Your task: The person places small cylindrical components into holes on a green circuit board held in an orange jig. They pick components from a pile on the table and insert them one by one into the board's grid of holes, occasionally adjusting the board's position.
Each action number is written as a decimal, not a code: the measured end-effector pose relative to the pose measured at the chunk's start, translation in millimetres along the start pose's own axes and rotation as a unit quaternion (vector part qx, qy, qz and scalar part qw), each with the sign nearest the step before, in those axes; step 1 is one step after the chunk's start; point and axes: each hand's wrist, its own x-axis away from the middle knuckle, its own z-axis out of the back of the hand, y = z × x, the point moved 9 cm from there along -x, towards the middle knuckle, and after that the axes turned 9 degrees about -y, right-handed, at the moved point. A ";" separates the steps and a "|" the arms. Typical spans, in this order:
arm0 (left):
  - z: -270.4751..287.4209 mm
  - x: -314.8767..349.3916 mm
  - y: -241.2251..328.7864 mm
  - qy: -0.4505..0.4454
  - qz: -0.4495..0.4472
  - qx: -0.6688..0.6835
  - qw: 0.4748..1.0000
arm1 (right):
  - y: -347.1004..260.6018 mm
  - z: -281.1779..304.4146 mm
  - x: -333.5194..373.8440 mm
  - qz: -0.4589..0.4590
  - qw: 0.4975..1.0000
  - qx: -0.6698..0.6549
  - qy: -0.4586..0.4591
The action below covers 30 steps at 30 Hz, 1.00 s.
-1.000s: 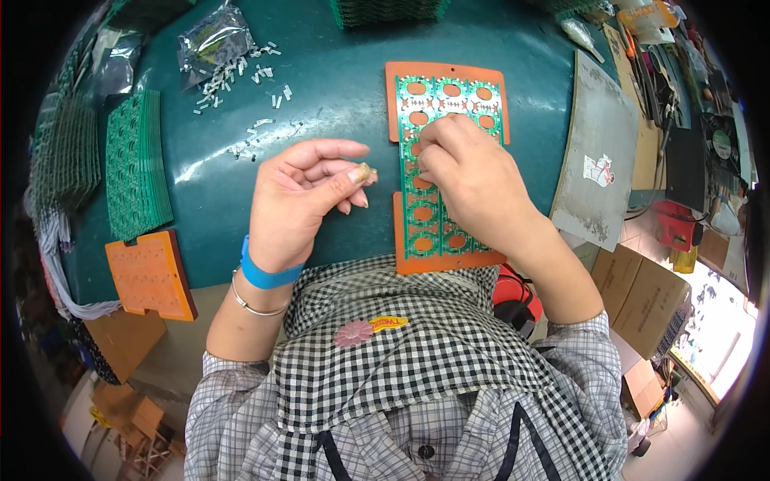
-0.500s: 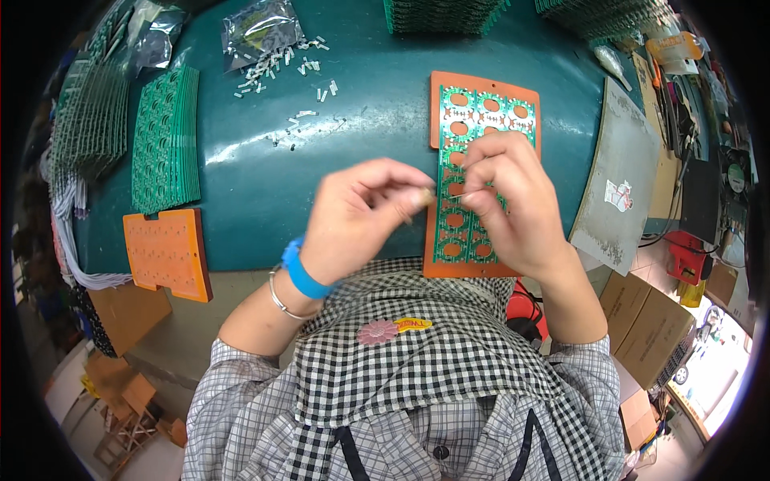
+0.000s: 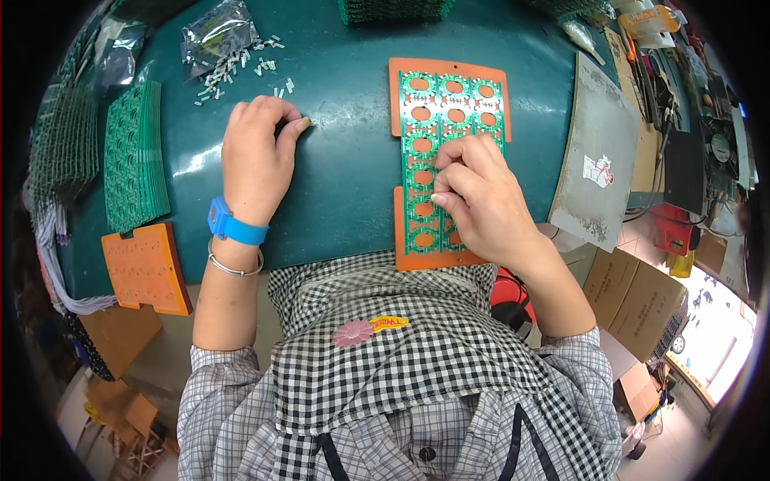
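Note:
A green circuit board panel (image 3: 437, 128) with rows of oval openings lies on an orange fixture plate (image 3: 437, 261) right of centre. Over the panel's middle, my right hand (image 3: 485, 196) is closed, thumb against curled fingers; anything in that pinch is too small or hidden to name. My left hand (image 3: 258, 156), blue band (image 3: 237, 228) at its wrist, is down at the table left of the panel. Its fingers are pressed together at the surface, and what they hold, if anything, is hidden. Just beyond it lie small white pieces (image 3: 234, 66), scattered beside an opened silver bag (image 3: 216, 36).
Green boards stand in a stack (image 3: 132, 156) at the left, with a denser stack (image 3: 64, 136) beyond. A second orange plate (image 3: 148, 268) sits at the front left edge. More boards (image 3: 393, 10) are at the back. A grey sheet (image 3: 597, 152) lies on the right.
My left hand has moved away from the panel, left and outward, to the table near the white pieces. My right hand stays over the panel, still pinched. The whole view has shifted slightly.

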 end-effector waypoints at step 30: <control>-53.3 48.9 57.2 -0.237 0.146 0.585 0.762 | -21.9 10.0 0.9 0.049 0.997 -0.027 0.046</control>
